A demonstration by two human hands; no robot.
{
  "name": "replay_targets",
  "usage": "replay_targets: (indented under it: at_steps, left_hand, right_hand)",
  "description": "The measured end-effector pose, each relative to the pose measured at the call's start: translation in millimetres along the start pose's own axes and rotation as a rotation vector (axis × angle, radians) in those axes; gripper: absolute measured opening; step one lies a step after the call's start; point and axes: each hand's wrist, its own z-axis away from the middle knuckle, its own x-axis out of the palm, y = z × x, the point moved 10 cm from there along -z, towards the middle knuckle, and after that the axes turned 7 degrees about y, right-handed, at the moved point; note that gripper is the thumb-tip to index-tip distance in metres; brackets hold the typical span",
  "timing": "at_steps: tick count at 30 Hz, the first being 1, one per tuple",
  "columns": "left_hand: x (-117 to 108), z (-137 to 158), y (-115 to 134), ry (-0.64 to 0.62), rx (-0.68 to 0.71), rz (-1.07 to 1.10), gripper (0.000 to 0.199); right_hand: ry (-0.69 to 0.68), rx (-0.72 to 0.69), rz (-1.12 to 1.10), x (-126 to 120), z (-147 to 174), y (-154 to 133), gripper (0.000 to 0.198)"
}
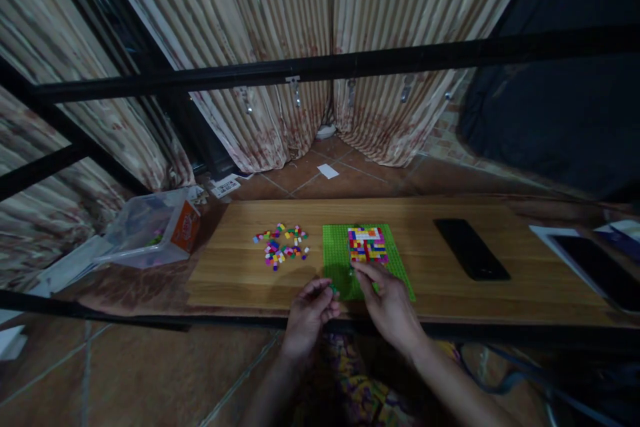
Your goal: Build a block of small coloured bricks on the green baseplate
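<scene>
My left hand (311, 310) is closed just off the near edge of the table, its thumb and fingers pinching a small green brick (334, 288). My right hand (389, 303) reaches over a green studded baseplate (335, 247). Its thumb and index finger are pinched near the lower left corner of a multicoloured brick panel (367, 245) built on the plate. Whatever sits between those fingertips is too small to make out. To the left of the plate lies a loose scatter of small coloured bricks (280, 253).
A black phone (471, 249) lies on the wooden table (230, 280), right of the plate. Farther right, another dark device (600, 270) rests by white paper. A clear plastic box (145, 230) with an orange label stands off the left end. A black metal bar (260, 73) crosses before the curtains.
</scene>
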Motion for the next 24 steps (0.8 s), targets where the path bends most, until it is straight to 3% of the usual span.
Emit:
replay_targets:
  at_steps: [3,8,17,24]
  left_hand:
    - [7,6,3,-0.060,0.000,0.015,0.043]
    - [18,13,5,-0.134,0.005,-0.016,0.041]
    - [22,16,-8,-0.156,-0.046,-0.073,0.043]
    - [29,16,-20,-0.196,-0.069,-0.171,0.042]
  right_hand:
    - [-0.163,0.071,-0.161,11,16,-15,0.028]
    - [-0.304,0.034,-0.232,18,22,-31,0.032]
    - [-0.273,0.094,-0.205,11,27,-16,0.011]
    - [-0.293,-0.003,-0.225,5,30,-18,0.027]
